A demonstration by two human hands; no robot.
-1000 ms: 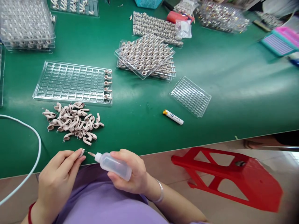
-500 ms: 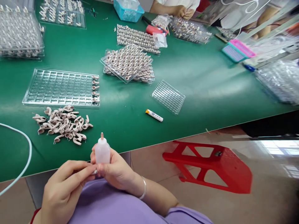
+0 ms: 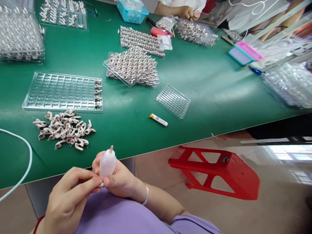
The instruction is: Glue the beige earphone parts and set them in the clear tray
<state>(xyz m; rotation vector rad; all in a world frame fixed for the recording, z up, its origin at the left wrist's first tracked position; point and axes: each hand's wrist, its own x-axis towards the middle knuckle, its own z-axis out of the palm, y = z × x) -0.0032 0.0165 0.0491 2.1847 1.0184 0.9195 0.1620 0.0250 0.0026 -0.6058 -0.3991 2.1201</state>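
At the green table's near edge (image 3: 151, 151), your right hand (image 3: 122, 182) grips a squeeze bottle (image 3: 107, 164), your left hand (image 3: 69, 195) pinches a small part (image 3: 101, 185), and room opens between earpiece pile (image 3: 64, 128) and white tube (image 3: 159, 120).

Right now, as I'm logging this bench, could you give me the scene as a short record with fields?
Left hand: fingertips pinching a small part, mostly hidden
Right hand: holding the bottle, nozzle up
Tray: clear, five beige parts in its right-end column
Pile: loose beige parts, between tray and hands
Stool: red, beside the table
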